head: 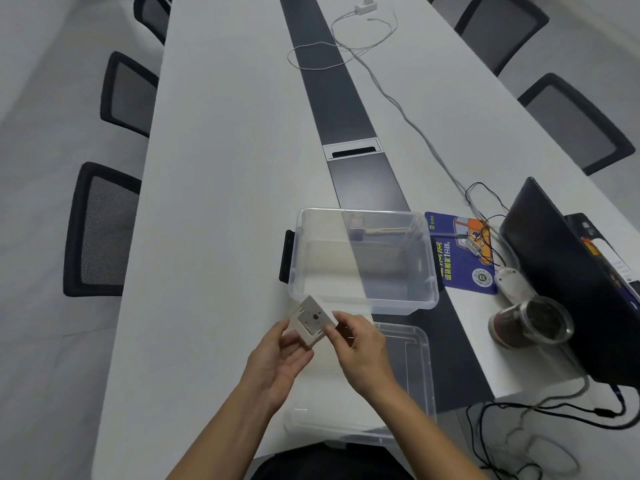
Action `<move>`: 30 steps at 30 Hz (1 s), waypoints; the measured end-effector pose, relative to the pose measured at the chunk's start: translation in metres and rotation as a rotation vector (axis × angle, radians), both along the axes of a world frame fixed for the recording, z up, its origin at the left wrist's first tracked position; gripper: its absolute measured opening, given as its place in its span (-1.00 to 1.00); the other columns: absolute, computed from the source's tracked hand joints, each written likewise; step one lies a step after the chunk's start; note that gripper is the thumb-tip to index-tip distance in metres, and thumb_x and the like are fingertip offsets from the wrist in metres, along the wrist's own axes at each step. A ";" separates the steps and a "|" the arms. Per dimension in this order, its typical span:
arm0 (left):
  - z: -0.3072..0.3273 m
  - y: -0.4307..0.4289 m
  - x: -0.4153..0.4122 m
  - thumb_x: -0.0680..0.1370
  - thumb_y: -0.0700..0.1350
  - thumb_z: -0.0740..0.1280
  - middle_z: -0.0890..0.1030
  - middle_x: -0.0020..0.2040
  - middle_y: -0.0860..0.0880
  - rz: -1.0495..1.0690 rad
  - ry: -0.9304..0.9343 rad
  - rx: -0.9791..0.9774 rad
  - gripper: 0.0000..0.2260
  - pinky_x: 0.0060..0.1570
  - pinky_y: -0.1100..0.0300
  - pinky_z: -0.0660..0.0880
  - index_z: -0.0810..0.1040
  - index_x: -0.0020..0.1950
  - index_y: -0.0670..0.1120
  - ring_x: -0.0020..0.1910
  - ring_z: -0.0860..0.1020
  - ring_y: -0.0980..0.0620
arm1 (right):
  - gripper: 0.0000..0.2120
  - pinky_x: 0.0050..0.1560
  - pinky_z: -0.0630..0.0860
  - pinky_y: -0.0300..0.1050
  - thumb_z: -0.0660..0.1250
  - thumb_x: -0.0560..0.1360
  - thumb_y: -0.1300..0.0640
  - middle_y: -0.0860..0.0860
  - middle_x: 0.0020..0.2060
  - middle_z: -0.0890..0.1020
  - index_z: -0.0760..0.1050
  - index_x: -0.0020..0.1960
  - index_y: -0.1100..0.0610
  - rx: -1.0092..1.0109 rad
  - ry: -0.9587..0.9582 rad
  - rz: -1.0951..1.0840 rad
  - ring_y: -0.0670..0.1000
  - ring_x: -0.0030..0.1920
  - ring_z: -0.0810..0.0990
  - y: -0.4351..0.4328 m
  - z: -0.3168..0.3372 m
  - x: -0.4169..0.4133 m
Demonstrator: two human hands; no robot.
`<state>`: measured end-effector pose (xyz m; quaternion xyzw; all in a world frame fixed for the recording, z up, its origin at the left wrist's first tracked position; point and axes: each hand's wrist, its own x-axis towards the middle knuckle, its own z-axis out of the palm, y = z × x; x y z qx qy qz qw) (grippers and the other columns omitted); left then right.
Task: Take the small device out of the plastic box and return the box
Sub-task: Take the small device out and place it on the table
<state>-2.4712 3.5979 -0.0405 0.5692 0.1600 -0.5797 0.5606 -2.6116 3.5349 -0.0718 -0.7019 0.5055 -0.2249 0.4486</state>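
A small square white device (311, 320) with a dark round spot on its face is held up just in front of the clear plastic box (363, 303). My left hand (280, 358) grips its lower left edge and my right hand (356, 348) pinches its right edge. The box stands open on the white table, with black latches on its sides and a few small items at its far end. Its clear lid (412, 375) lies flat on the table under my right forearm.
To the right lie a blue printed pad (460, 268), a jar with dark contents (530, 323), a black laptop (568, 278) and tangled cables (519, 427). A white cable (398, 105) runs up the table. Mesh office chairs (100, 230) line both sides.
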 end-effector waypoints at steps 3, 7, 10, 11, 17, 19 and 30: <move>0.002 0.003 0.009 0.57 0.01 0.39 0.64 -0.14 -0.17 -0.062 -0.060 -0.035 -0.66 0.29 -0.15 0.51 0.63 0.14 -0.26 -0.12 0.62 -0.14 | -0.72 -0.05 0.52 -0.33 0.35 0.56 0.01 -0.11 -0.07 0.61 0.58 0.25 0.00 -0.033 0.045 0.045 -0.14 -0.08 0.58 0.000 0.001 0.006; -0.003 0.013 0.030 0.58 0.13 0.34 0.71 -0.06 -0.17 -0.202 -0.236 0.011 -0.59 0.23 -0.12 0.55 0.65 0.13 -0.22 0.07 0.66 -0.15 | -0.76 -0.04 0.53 -0.32 0.39 0.53 0.05 -0.14 -0.06 0.60 0.58 0.20 0.00 -0.032 0.032 0.097 -0.15 -0.09 0.59 0.004 -0.001 0.015; -0.011 0.023 0.050 0.59 0.07 0.36 0.67 0.07 -0.17 -0.230 -0.342 0.043 -0.64 0.19 -0.10 0.57 0.63 0.17 -0.21 0.12 0.64 -0.14 | -0.77 0.02 0.57 -0.27 0.42 0.51 0.16 -0.14 -0.02 0.57 0.59 0.15 0.02 -0.023 0.026 0.168 -0.14 -0.05 0.62 0.010 -0.008 0.027; -0.014 0.027 0.056 0.58 0.05 0.38 0.66 0.07 -0.16 -0.236 -0.354 0.041 -0.66 0.16 -0.07 0.59 0.63 0.17 -0.20 0.10 0.64 -0.14 | -0.77 0.03 0.57 -0.28 0.42 0.50 0.18 -0.13 -0.01 0.57 0.60 0.14 0.02 -0.021 0.027 0.188 -0.14 -0.05 0.62 0.012 -0.012 0.032; -0.042 0.058 0.083 0.59 -0.05 0.38 0.69 0.14 -0.05 -0.320 -0.470 0.086 -0.82 0.15 0.00 0.60 0.68 0.15 -0.05 0.19 0.62 -0.05 | -0.75 -0.02 0.59 -0.32 0.46 0.45 0.25 -0.05 0.00 0.64 0.65 0.07 0.00 0.237 0.023 0.228 -0.18 -0.03 0.66 0.026 -0.034 0.069; -0.053 0.067 0.090 0.62 -0.05 0.33 0.67 0.18 -0.03 -0.342 -0.481 0.112 -0.77 0.13 0.03 0.58 0.65 0.24 -0.04 0.21 0.60 -0.02 | -0.76 -0.24 0.56 -0.34 0.46 0.44 0.27 -0.06 -0.05 0.67 0.64 0.02 -0.01 0.398 0.040 0.224 -0.19 -0.03 0.67 0.030 -0.040 0.084; -0.092 0.102 0.129 0.63 -0.16 0.30 0.63 0.16 0.02 -0.273 -0.469 0.211 -0.81 0.14 -0.01 0.54 0.55 0.15 0.12 0.16 0.58 0.00 | -0.56 0.23 0.47 -0.22 0.32 0.55 0.13 -0.02 0.35 0.53 0.42 0.43 0.09 0.531 0.204 0.403 -0.13 0.06 0.59 0.054 -0.084 0.148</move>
